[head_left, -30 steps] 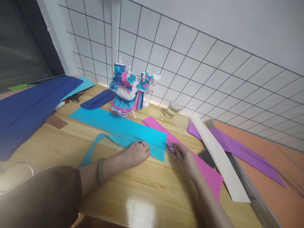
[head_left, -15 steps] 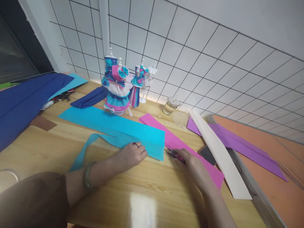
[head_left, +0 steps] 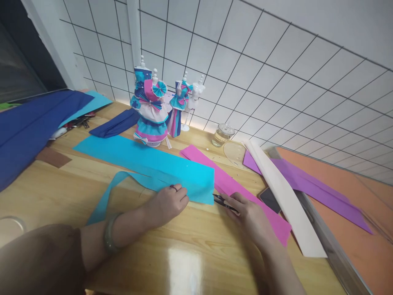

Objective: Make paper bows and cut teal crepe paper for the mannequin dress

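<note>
A long turquoise crepe-like paper sheet (head_left: 172, 164) lies flat across the table, a narrower turquoise strip (head_left: 107, 192) curling away from its near side. My left hand (head_left: 172, 200), ring on one finger, is closed over the sheet's near edge, pinching the paper there. In my right hand (head_left: 248, 211) is a small pair of black thread snips (head_left: 225, 202), gripped with the fingers wrapped round them. Their tips touch or nearly touch the sheet's right end near its lower corner. Under and beside that hand runs a folded pink sheet (head_left: 245, 190).
Small mannequins in paper dresses (head_left: 152, 110) stand at the back, beside a bare white one (head_left: 195, 96). A lidded glass cup (head_left: 223, 135) is near the wall. White (head_left: 288, 200) and purple (head_left: 322, 192) strips and a dark phone (head_left: 269, 200) lie right; navy material (head_left: 39, 127) lies left.
My right hand has shifted slightly, bringing the snips' tips up to the turquoise sheet's right end. My left hand stays on the paper, and the view has tilted a little.
</note>
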